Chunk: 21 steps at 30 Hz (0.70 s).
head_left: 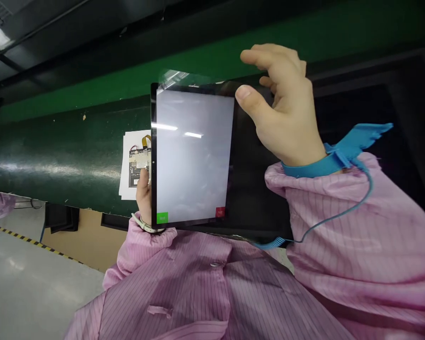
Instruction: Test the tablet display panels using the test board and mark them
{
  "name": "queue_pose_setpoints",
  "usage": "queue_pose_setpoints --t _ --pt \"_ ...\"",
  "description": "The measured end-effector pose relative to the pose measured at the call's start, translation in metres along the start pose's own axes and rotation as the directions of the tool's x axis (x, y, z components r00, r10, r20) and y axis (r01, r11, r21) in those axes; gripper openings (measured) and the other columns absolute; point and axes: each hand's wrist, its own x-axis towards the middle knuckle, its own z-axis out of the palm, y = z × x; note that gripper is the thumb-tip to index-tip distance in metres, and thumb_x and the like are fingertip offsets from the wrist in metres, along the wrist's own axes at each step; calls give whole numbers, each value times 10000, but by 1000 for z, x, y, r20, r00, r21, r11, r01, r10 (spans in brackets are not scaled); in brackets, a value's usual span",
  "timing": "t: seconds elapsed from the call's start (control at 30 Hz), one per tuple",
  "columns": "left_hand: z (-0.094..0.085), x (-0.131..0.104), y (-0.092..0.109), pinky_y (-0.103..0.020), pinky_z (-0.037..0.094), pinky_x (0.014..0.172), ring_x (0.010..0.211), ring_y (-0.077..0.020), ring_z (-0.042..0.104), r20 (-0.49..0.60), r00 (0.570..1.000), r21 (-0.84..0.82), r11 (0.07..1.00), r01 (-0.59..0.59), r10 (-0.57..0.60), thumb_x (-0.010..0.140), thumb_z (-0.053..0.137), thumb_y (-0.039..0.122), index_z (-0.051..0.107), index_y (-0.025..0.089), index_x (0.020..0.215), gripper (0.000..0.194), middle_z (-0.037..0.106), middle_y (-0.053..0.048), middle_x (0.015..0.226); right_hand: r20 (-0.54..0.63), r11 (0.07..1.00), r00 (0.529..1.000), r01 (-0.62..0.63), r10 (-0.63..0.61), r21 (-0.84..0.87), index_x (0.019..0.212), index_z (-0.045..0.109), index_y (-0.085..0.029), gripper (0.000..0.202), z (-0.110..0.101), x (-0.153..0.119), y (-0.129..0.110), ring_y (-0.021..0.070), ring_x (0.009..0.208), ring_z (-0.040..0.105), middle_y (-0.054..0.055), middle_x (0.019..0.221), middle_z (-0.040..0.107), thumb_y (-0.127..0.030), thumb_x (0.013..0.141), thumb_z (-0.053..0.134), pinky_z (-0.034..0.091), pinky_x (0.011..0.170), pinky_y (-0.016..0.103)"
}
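Observation:
A tablet [194, 156] stands tilted up in front of me, its screen lit pale white, with a green box at its lower left corner and a red one at its lower right. My left hand [145, 196] grips it at the left edge; most of the fingers are hidden behind it. Along the top edge shows a see-through patch [175, 79], either clear film or a reflection; I cannot tell which. My right hand [285, 101] is raised beside the upper right corner, thumb and fingers apart, holding nothing visible. A blue wrist strap [313, 166] with a coiled cord circles that wrist.
Behind the tablet, an opened device with exposed inner parts [138, 163] lies on white sheets [127, 189] on the green bench [56, 160]. A black mat [262, 198] covers the right side. Dark trays [62, 217] sit below the bench edge at the left.

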Motion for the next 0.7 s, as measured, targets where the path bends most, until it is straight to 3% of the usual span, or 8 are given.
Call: queue_pose_setpoints --t 0.1,0.23,0.33,0.43,0.5,0.57,0.63,0.7 --pt "21 -8 9 -504 540 1099 1382 -349 556 34 999 -13 1000 4 -4 774 760 504 754 264 1070 381 768 -24 1173 -14 999 1000 -23 24 48 1362 582 -378 372 4 -2 2 228 1368 527 13 1413 612 -388 993 538 423 1180 497" --pt "53 -14 9 -508 413 1220 1399 -310 544 141 987 110 992 59 -74 836 720 249 714 293 1225 391 735 32 1272 114 964 993 -58 30 258 1442 510 -315 512 12 -4 11 211 1440 486 50 1492 549 -572 1001 467 370 1245 463" --pt "71 -11 0 -491 318 1275 1509 -286 387 335 939 238 971 -10 -73 896 693 242 619 345 1370 490 571 87 1501 175 918 983 -116 53 378 1455 474 -307 684 16 -3 18 226 1466 458 55 1507 524 -752 938 421 314 1281 484" --pt "78 -10 -8 -430 225 1312 1580 -269 196 494 866 420 893 -161 -77 948 662 301 464 324 1519 605 320 74 1673 206 894 975 -166 85 416 1418 480 -280 695 14 -2 20 232 1409 514 66 1432 570 -753 909 487 319 1270 521" --pt "75 -13 -8 -414 230 1309 1591 -268 159 550 834 526 793 -307 -42 984 619 381 427 287 1546 601 278 26 1695 208 886 971 -199 120 419 1365 510 -256 640 10 -1 17 230 1349 559 75 1351 615 -683 894 584 360 1241 524" --pt "61 -16 -4 -416 341 1254 1552 -267 312 575 812 581 650 -490 99 1023 540 434 519 261 1473 483 426 -32 1631 203 875 967 -227 151 428 1304 537 -251 569 6 -1 13 230 1315 578 78 1302 637 -612 877 643 399 1209 510" --pt "35 -18 -1 -381 499 1091 1313 -231 604 528 777 641 440 -629 341 1059 460 400 661 232 1273 338 672 -72 1368 203 861 962 -254 181 440 1270 545 -255 508 5 -1 9 229 1310 578 81 1294 637 -557 875 650 423 1184 495" --pt "0 -15 1 -322 555 870 931 -176 700 396 704 791 170 -588 590 1069 421 314 704 198 1038 308 741 -57 984 201 850 958 -277 206 448 1255 545 -253 483 6 -1 7 225 1306 575 86 1292 635 -515 863 649 435 1166 483"
